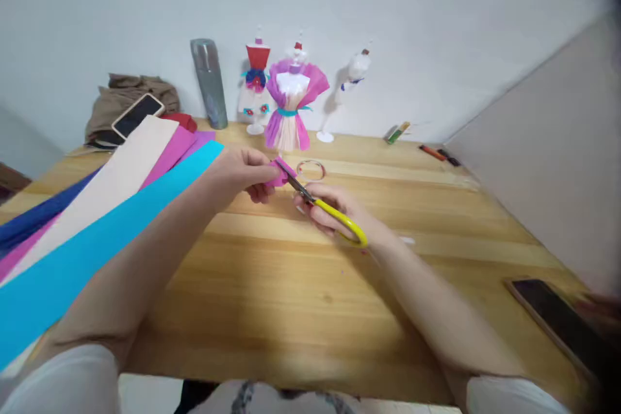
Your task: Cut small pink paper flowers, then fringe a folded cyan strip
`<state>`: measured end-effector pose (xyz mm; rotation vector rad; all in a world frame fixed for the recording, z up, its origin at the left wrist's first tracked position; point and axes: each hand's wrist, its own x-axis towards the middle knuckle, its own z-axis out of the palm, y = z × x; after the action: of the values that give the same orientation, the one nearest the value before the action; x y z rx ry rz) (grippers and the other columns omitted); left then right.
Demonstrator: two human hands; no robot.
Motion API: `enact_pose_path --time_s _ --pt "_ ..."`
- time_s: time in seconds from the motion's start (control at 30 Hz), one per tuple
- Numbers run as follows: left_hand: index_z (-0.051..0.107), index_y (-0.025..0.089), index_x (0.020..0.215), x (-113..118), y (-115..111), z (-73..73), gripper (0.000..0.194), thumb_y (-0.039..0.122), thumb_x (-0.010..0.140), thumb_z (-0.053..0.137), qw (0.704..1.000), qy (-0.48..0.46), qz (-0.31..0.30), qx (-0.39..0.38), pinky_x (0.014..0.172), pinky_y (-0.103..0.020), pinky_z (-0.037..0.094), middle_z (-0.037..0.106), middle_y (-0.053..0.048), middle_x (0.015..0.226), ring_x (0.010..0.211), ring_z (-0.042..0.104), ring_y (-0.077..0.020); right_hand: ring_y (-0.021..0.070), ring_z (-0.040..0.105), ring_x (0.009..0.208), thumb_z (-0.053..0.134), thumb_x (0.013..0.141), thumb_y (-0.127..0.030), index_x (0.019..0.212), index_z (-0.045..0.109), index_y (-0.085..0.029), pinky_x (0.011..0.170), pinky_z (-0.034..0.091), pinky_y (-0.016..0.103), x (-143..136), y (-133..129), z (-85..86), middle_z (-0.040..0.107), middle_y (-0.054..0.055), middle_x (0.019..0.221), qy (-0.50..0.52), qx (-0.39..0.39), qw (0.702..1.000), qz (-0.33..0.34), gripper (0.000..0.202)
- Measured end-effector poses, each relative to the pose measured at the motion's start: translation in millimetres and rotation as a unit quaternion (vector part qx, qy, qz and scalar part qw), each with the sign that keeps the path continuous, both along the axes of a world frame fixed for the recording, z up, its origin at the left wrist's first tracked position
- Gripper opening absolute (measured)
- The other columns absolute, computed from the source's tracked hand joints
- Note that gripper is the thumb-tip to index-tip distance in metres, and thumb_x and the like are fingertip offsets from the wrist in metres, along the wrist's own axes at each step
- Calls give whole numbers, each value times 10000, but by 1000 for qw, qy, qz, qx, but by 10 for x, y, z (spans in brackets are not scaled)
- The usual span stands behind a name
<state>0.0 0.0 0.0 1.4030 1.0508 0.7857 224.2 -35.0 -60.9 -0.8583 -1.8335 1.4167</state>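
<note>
Between the fingertips of my left hand [247, 171] is a small piece of magenta paper [285, 171]. My right hand [334, 207] grips a pair of scissors [342, 215] with yellow handles. The dark blades point up and left and lie against the magenta paper; whether they are apart is too small to tell. Just behind the hands, a thin ring [311, 171] of ribbon or wire lies on the wooden table [291, 278]. A mini mannequin [290, 110] in a pink, purple and cream paper dress stands beyond it.
Long crepe paper strips, the nearest one blue [107, 246], cover the left side. At the back stand a grey flask [209, 84] and two more mannequins, one in red [257, 58], one in white [359, 68]. A phone [548, 317] lies at right, markers [431, 152] behind.
</note>
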Motion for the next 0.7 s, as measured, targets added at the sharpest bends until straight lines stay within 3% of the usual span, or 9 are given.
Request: enact_pose_path --time_s 0.7 --pt "698 142 538 -11 66 -47 178 230 685 746 1000 2 14 6 400 -175 441 672 -24 520 414 597 -102 64 332 436 648 908 -655 975 583 -195 412 265 220 -14 64 -81 400 -87 619 -1 12 1000 -7 470"
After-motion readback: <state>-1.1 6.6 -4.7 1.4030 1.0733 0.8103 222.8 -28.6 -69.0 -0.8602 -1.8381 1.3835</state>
